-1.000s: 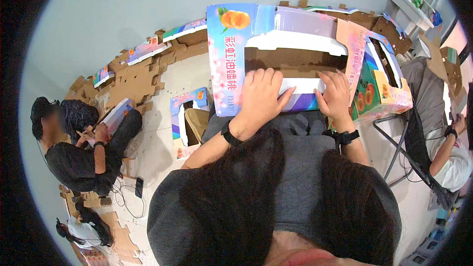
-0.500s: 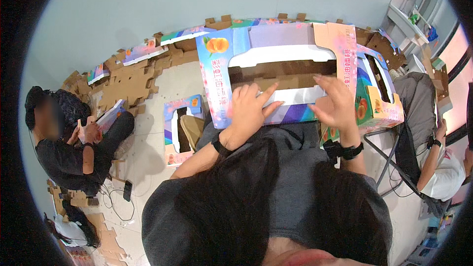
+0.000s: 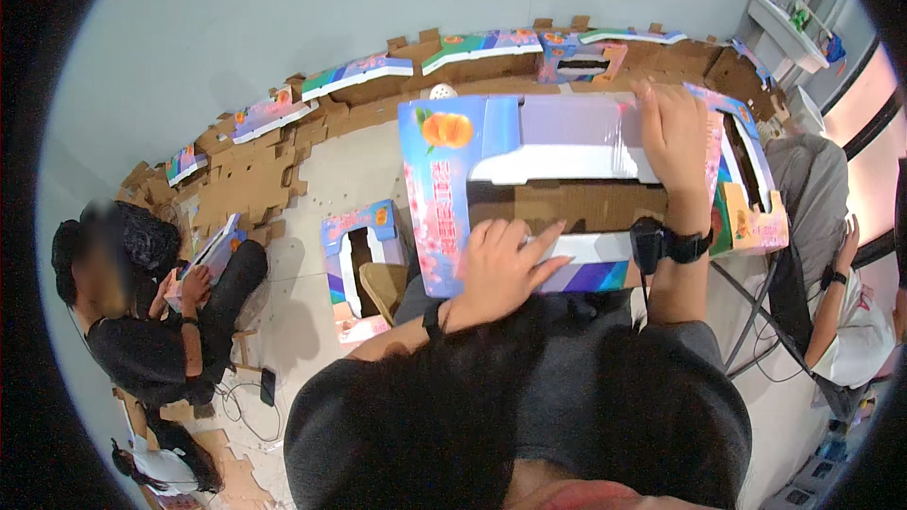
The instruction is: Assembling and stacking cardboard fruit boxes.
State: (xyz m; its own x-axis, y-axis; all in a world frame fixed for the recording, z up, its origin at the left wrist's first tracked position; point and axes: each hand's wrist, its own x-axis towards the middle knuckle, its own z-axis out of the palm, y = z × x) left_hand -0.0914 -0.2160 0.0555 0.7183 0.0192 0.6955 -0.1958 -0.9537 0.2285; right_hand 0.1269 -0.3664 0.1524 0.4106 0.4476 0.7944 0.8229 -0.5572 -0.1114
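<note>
Cardboard, blue and pink with orange fruit printed on it, forms the box (image 3: 567, 162), which seems to lie across the person's lap (image 3: 413, 298), near edge close to the body. The left hand (image 3: 499, 269) is open, palm down on the white strip (image 3: 600, 249) before the opening, I think to keep the box steady. The right hand (image 3: 675, 137) reaches over the far edge, near the right corner; whether it grips, I cannot tell. A second box (image 3: 754, 230) stands just beside, at right, probably for easy reach.
</note>
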